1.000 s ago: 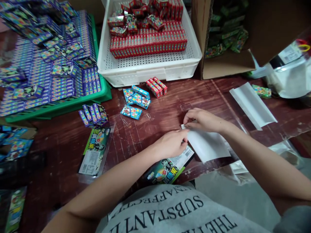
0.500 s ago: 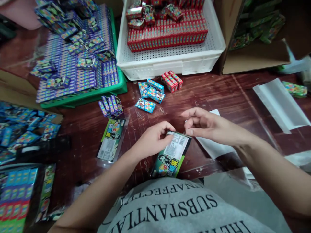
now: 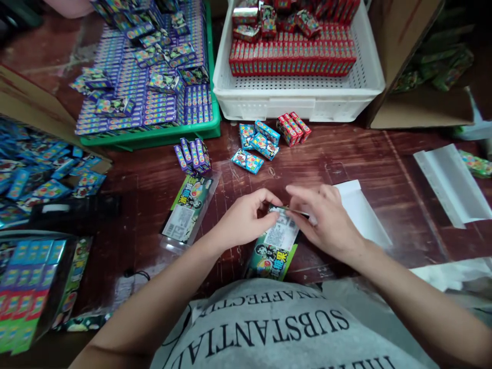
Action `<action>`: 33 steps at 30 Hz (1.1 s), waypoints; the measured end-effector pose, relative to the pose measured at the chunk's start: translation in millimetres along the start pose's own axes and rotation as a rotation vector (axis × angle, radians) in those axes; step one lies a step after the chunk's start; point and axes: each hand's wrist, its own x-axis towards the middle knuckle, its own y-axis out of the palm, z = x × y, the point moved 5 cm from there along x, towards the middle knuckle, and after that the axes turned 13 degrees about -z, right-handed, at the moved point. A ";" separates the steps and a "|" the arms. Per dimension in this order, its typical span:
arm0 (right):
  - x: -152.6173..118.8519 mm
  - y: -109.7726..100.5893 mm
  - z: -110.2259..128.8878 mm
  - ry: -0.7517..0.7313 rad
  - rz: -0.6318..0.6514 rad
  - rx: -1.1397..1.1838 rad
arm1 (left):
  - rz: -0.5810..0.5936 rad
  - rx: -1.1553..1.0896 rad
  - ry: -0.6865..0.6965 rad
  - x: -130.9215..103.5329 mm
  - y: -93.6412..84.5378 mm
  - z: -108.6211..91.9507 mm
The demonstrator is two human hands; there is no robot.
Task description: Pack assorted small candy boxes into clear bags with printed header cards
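Printed package, green and black with a pale label, lies in front of the person's body, its far end between the two hands. The left hand is closed on that end: its thumb lies across the label while the forefinger curls over the far edge. The right hand is at the far right corner, thumb low against the edge, forefinger stretched out and lifted off; whether it truly pinches anything there cannot be told, since its own fingers cover the spot.

A second ago the right hand was at the end of the white folded sheet; now it has come over to the package, and the sheet lies just behind and to the right of it, partly covered by the hand. The left thumb has moved onto the label. For the work in hand, I judge, this means both hands attend to the package's far edge, with the sheet out of their hold.

Left of the left hand, apart from it, lies a similar package with clear plastic along its edge. Beyond the hands are purple boxes, blue packets and red boxes; farther out in that direction stand a green tray and a white crate.
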 end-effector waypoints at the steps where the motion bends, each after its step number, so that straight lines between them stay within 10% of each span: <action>1: -3.5 2.1 5.6 -0.044 -0.016 -0.049 | -0.008 -0.017 0.001 -1.1 -0.5 1.1; 9: -3.8 28.6 2.5 0.168 0.046 0.252 | -0.136 -0.174 -0.066 -11.1 -26.8 12.5; 16: -22.9 28.2 -13.4 0.523 -0.360 0.645 | -0.902 -0.572 -0.073 -58.2 -110.5 41.2; 23: 0.3 44.6 -0.8 0.552 -0.508 0.817 | -0.520 -0.300 -0.091 -93.7 -59.9 45.4; 29: 2.7 42.7 0.6 0.392 -0.347 0.693 | -0.463 -0.237 0.025 -78.0 -47.3 41.8; 33: -11.9 49.6 0.0 0.353 -0.381 0.649 | -0.221 -0.327 -0.007 -69.0 -28.1 40.0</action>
